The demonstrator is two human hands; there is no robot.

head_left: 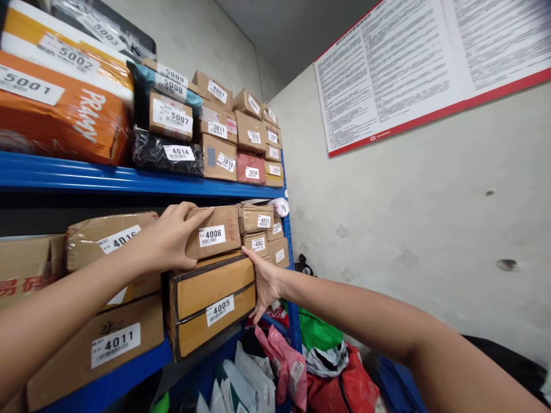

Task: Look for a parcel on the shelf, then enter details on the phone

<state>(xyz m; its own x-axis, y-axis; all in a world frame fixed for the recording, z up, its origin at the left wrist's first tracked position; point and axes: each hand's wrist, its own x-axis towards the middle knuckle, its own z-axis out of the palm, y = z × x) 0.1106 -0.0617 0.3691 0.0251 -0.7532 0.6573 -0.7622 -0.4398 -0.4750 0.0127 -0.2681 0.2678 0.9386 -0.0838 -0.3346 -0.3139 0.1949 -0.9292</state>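
My left hand (pixel 174 238) is wrapped round the left end of a small cardboard box (pixel 228 223) labelled 4008, thumb at its lower front and fingers over the top. That box rests on a larger brown cardboard box (pixel 193 295) with dark tape, labelled 4005, which juts out past the shelf's front edge. Against the right side of the 4005 box lies my right hand (pixel 267 281), fingers spread, thumb by its top corner. Smaller boxes labelled 4013 (pixel 247 218) and 4002 (pixel 249 245) stand just behind, near my right thumb.
A blue shelf beam (pixel 172 184) runs above, carrying several labelled parcels. To the left is a carton (pixel 73 355) labelled 4011. Below lie white mailing bags (pixel 253 378), a pink bag (pixel 282 355) and a red bag (pixel 344 384). A wall with a notice board (pixel 408 69) bounds the right.
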